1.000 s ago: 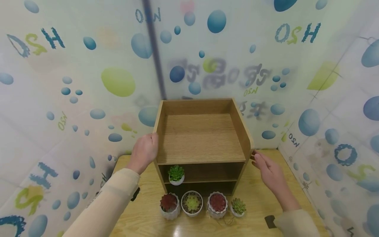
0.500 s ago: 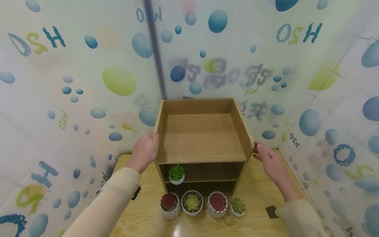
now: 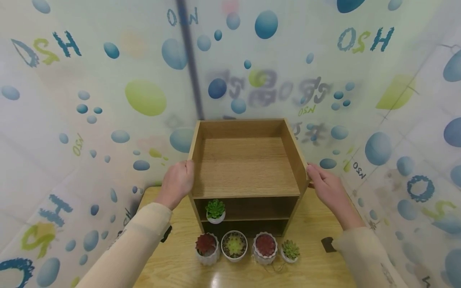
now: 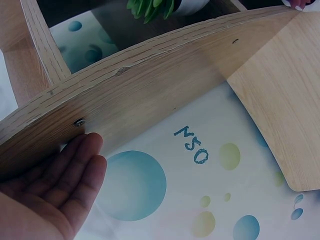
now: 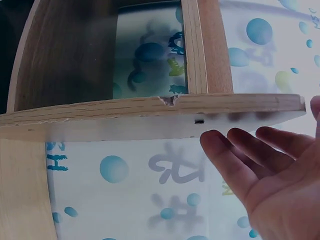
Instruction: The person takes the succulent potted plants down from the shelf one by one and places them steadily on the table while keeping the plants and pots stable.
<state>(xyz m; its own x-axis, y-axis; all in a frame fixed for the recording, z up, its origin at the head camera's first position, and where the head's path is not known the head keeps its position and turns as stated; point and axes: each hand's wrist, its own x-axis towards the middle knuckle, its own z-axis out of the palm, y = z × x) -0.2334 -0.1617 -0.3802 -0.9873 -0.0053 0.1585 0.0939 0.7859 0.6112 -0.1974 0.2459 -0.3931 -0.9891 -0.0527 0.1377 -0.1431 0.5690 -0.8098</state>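
Observation:
A small wooden shelf unit stands on the table against the patterned backdrop. At its left side panel, my left hand grips the edge, thumb at the top. The left wrist view shows the fingers of that left hand along the panel's outer face, with the thumb hidden. On the opposite side, my right hand has its thumb at the front edge of the side panel. Its fairly straight fingers extend along the panel's outer face, the fingertips close to it. A green potted succulent sits at the left of the middle compartment.
In front of the shelf stand a dark red plant in a white pot, a yellow-green cactus, another red plant and a small green succulent. A dark patch lies on the table by the right sleeve.
My right hand has moved up and inward to the shelf's right panel, bringing the thumb to its front edge. The left hand has kept its place; the shelf and plants look unmoved.

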